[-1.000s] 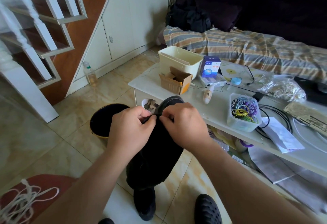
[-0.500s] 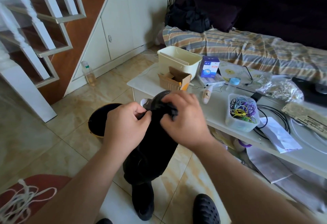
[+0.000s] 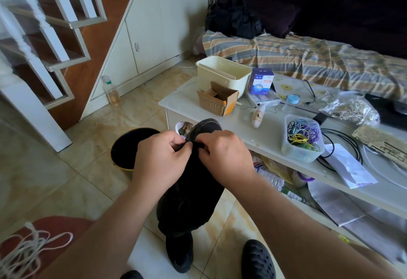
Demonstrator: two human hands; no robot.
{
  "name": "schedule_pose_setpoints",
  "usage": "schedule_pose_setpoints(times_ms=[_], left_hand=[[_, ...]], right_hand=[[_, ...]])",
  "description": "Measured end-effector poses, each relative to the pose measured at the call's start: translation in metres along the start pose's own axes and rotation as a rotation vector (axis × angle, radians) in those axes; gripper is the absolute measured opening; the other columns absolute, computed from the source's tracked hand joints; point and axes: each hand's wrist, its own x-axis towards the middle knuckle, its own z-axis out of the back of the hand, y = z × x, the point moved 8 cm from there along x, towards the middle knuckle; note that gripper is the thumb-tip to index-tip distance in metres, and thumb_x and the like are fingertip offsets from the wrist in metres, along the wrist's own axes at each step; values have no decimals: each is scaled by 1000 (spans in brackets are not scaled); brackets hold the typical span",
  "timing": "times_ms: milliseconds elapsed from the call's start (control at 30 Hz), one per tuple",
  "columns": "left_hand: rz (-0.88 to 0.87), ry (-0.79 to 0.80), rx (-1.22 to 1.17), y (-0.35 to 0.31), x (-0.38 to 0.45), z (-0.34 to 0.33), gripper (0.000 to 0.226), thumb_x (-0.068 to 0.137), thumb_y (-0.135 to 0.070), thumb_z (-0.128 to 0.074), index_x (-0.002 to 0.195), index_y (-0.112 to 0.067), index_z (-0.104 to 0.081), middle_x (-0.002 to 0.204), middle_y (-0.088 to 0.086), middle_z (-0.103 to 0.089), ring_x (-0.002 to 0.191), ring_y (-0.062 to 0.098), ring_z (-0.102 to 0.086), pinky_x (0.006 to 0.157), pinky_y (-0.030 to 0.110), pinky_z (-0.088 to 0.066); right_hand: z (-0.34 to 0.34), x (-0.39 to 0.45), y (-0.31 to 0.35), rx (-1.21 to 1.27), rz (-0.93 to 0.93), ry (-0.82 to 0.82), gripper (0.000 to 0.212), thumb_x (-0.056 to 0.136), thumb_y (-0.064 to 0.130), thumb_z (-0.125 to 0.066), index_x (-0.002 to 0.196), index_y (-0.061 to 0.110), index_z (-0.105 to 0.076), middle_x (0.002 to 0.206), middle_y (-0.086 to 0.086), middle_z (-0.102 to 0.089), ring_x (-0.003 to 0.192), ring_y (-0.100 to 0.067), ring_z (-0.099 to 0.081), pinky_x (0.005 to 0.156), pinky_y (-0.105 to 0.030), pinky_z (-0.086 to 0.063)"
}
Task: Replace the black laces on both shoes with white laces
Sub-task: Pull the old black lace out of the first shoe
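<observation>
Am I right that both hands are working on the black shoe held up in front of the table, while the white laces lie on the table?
Not quite. The head view shows both the left hand and right hand pinching at the black shoe, but the white laces lie on a red surface at lower left, not on the table.

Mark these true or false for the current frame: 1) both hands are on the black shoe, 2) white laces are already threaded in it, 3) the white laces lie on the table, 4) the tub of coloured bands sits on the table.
1) True: the left hand and the right hand both pinch at the top of the black shoe.
2) False: no white shows on the shoe.
3) False: the white laces lie on a red surface at lower left, off the table.
4) True: the tub of coloured bands sits on the table.
</observation>
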Motion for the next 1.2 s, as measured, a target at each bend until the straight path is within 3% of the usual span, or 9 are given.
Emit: schedule_pose_setpoints(times_ms=[133,300,567,667,767,867,967,1133,1200], left_hand=[[2,38,8,-3,-4,-5,21,85,-32,-78,69,-27,-67,58,-12,-66,62,4,-63,56,13,-41],[20,16,-5,-2,0,2,16,87,-31,-77,73,-25,-71,62,-13,-69,66,5,-66,60,15,-48],[107,-108,-60,21,14,33,13,90,-34,-77,79,-28,-73,71,-26,-70,69,-4,-66,65,27,-54],[108,-135,-57,24,15,41,15,90,-34,-77,78,-28,-72,69,-23,-70,67,-3,-66,60,25,-50],[59,-131,-19,18,11,37,14,91,-33,-78,79,-27,-72,64,-15,-69,64,-1,-66,62,29,-55],[31,-124,1,12,7,30,16,91,-31,-77,77,-26,-70,63,-12,-68,61,3,-65,64,35,-58],[11,-128,-7,10,3,25,18,92,-30,-76,77,-23,-67,64,-10,-67,64,5,-64,66,37,-56],[-20,-23,25,4,-3,14,10,92,-20,-71,95,-25,-64,73,-7,-63,67,9,-60,63,25,-49],[35,121,91,8,-2,3,30,91,-16,-65,112,-36,-59,89,-8,-59,77,13,-60,69,34,-55]], right_hand=[[13,-4,0,-40,-58,-170,15,77,22,-59,66,16,-67,66,1,-56,66,-27,-53,46,-28,-40],[26,-1,-32,85,-242,-127,10,81,23,-62,74,18,-58,85,2,-57,76,-25,-53,55,-34,-46],[32,-23,-123,151,-723,-121,6,87,23,-56,84,18,-58,88,0,-59,82,-29,-62,66,-36,-50],[19,-22,-115,236,-714,-21,19,93,32,-58,109,28,-68,104,2,-70,93,-23,-66,77,-35,-55],[25,-17,-73,375,-561,-87,35,101,39,-60,133,25,-62,120,3,-62,99,-12,-59,84,-30,-46],[20,-16,-21,425,-379,11,37,96,58,-60,115,27,-68,107,9,-62,93,-10,-62,82,-32,-53],[-6,-19,-19,329,-433,221,33,93,56,-62,105,27,-67,95,10,-66,90,-13,-63,77,-33,-54],[-1,-15,-45,379,-489,100,27,98,28,-57,75,18,-66,71,0,-64,70,-20,-59,59,-32,-44],[5,-14,-37,376,-414,44,26,99,28,-56,78,18,-68,72,2,-64,69,-14,-58,61,-31,-44]])
